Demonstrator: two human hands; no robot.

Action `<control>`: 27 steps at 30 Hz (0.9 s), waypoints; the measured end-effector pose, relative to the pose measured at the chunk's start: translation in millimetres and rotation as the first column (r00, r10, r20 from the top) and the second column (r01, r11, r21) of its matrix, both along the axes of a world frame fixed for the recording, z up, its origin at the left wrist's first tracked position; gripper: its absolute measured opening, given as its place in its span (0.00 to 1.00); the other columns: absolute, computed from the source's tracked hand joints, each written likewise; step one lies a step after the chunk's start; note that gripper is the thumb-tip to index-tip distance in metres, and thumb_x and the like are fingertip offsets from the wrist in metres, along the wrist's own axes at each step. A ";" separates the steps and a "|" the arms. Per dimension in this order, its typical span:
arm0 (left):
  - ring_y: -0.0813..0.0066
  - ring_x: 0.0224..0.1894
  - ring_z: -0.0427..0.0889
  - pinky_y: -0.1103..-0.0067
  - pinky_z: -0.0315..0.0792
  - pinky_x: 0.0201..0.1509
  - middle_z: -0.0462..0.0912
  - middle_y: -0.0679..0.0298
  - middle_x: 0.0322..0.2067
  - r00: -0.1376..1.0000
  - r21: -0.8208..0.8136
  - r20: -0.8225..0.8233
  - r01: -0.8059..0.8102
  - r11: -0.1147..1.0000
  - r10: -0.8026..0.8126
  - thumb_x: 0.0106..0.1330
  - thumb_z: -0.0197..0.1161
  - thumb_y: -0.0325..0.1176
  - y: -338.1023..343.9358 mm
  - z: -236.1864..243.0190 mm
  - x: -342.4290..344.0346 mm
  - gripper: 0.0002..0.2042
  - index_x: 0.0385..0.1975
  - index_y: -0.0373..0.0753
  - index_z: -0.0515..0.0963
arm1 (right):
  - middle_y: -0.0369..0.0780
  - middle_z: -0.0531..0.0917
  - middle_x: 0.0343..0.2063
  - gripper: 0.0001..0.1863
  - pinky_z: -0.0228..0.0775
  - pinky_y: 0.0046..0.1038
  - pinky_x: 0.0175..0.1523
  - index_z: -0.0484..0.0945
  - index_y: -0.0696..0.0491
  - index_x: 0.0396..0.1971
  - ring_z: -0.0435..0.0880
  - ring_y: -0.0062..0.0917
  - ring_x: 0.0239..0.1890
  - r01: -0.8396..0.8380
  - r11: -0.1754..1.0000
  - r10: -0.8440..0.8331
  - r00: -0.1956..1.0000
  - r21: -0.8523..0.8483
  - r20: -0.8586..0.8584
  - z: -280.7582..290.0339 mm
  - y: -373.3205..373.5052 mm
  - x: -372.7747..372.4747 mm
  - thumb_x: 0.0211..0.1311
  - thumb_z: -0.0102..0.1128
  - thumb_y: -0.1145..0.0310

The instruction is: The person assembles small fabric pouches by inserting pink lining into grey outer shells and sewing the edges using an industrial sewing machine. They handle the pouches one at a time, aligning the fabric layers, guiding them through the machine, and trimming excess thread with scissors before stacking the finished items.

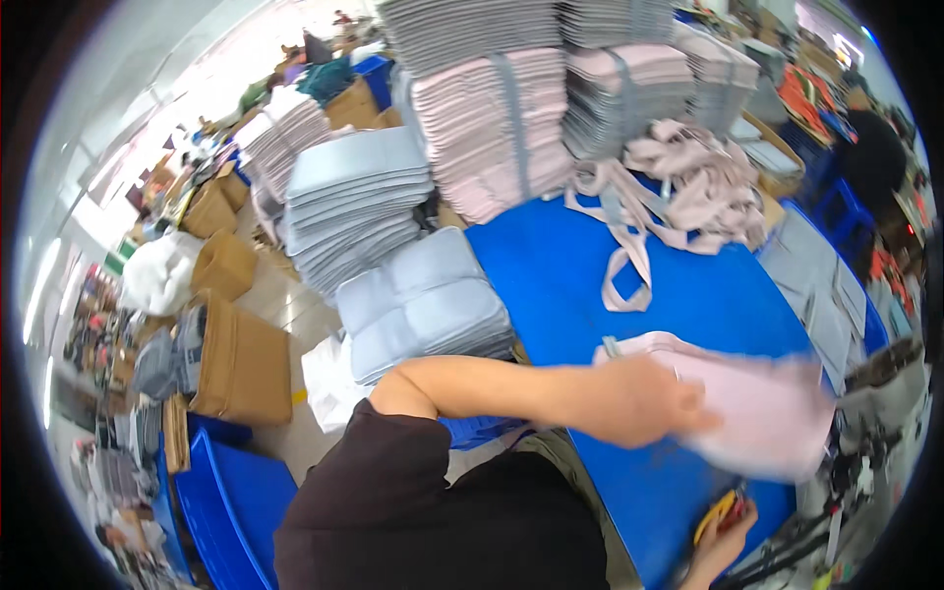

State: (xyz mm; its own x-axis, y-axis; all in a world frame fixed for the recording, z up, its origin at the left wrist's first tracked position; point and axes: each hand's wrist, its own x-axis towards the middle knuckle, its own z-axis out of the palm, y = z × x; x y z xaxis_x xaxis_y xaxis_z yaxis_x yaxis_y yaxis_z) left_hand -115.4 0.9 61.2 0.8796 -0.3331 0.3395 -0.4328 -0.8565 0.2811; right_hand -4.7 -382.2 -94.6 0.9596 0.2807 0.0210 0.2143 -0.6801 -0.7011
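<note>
Left hand [646,400] clasps fabric [765,405]; right hand [732,536], tool [715,515].

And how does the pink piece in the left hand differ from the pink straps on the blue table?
The pink piece is broad; the pink straps are long and narrow. The pink piece is in the left hand; the pink straps lie in a tangled heap on the blue table. Both are pale pink.

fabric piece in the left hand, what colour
The fabric piece is pale pink, shown in the head view.

Brown carton [244,359] near a white bundle [160,270], possibly plastic.
</note>
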 end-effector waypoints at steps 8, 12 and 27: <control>0.59 0.52 0.82 0.59 0.75 0.55 0.80 0.59 0.54 0.948 -0.162 -0.233 0.180 0.970 -0.215 0.61 0.72 0.40 32.0 -80.5 -36.4 0.23 0.56 0.42 0.79 | 0.57 0.82 0.53 0.22 0.73 0.48 0.60 0.82 0.55 0.58 0.81 0.51 0.55 0.038 0.937 0.132 0.882 -0.347 0.452 61.5 8.4 -9.8 0.72 0.65 0.57; 0.58 0.59 0.81 0.61 0.74 0.61 0.85 0.62 0.55 0.879 0.174 -0.122 -0.439 0.881 0.462 0.64 0.71 0.40 142.8 -34.7 -80.2 0.18 0.52 0.45 0.84 | 0.54 0.70 0.70 0.27 0.68 0.40 0.69 0.72 0.58 0.67 0.72 0.47 0.70 -0.181 0.971 0.231 0.867 -0.153 0.441 49.9 23.8 -4.9 0.69 0.63 0.75; 0.63 0.53 0.84 0.70 0.77 0.56 0.87 0.58 0.51 0.802 -0.167 -0.523 -0.430 0.888 0.290 0.68 0.70 0.38 262.7 -70.6 -160.3 0.10 0.42 0.40 0.88 | 0.54 0.74 0.65 0.29 0.62 0.49 0.70 0.80 0.52 0.63 0.71 0.50 0.67 -0.599 0.689 0.714 0.659 -0.410 0.237 59.1 95.3 -44.5 0.60 0.70 0.66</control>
State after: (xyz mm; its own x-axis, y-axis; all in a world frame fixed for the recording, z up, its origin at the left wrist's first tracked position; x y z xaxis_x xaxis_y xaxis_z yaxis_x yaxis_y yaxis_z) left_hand -275.7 263.6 -9.4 0.9894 0.0809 -0.1208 0.1379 -0.7850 0.6040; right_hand -49.2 -287.0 -35.5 0.4549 0.8809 0.1308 0.8676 -0.4052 -0.2883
